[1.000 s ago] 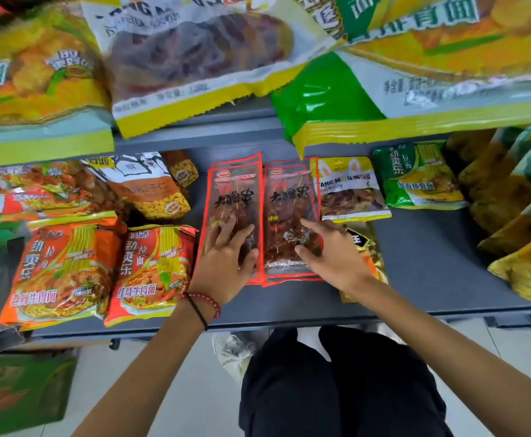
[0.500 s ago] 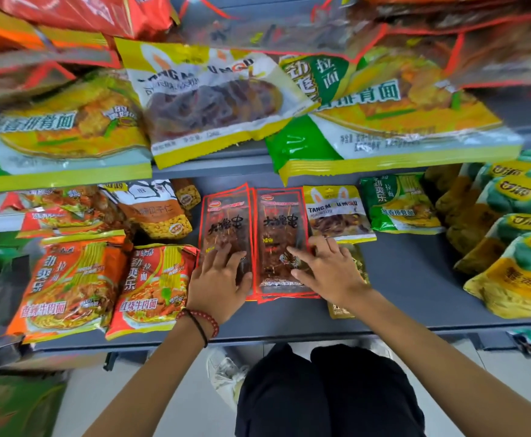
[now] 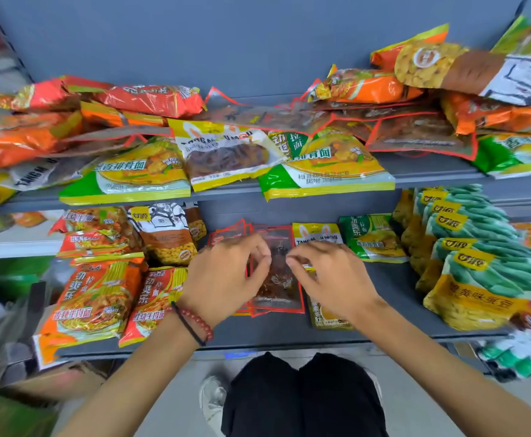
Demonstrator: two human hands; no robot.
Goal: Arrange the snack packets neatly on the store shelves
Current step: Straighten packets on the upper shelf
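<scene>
The red-edged packets (image 3: pixel 277 279) are laid flat on the lower shelf (image 3: pixel 387 307), with the long axis running front to back, directly between the two hands. The left hand (image 3: pixel 226 279) is held over their left edge and the right hand (image 3: pixel 327 279) over their right edge, both equally near. The fingers are bent inward; whether anything is pinched cannot be told through the blur.

One head-worn wide-angle view, looking forward and down, close in on the shelves (image 3: pixel 393 279); own legs (image 3: pixel 302 395) at bottom edge
</scene>
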